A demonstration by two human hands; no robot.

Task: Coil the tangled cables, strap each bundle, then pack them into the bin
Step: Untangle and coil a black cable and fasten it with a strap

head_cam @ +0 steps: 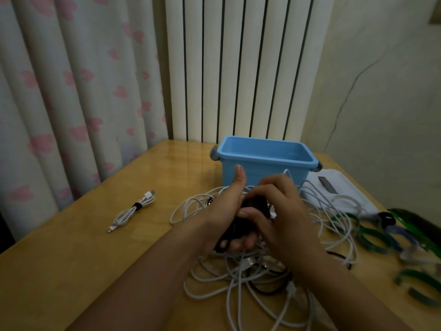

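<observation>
I see my left hand (pixel 229 211) curled around a black cable bundle (pixel 248 211), thumb sticking up. My right hand (pixel 279 211) pinches the bundle from the other side. The bundle runs from near me toward the blue bin (pixel 267 158), above the messy white cables (pixel 250 266). One strapped white cable (pixel 132 209) lies alone on the left, slanting toward the table (pixel 71 259) edge with bare wood all around it.

Both hands (pixel 250 211) covering most of black bundle (pixel 253 204); green straps (pixel 372 237) blurring at 3 o'clock; white tangle (pixel 250 283) running off at 6 o'clock.
</observation>
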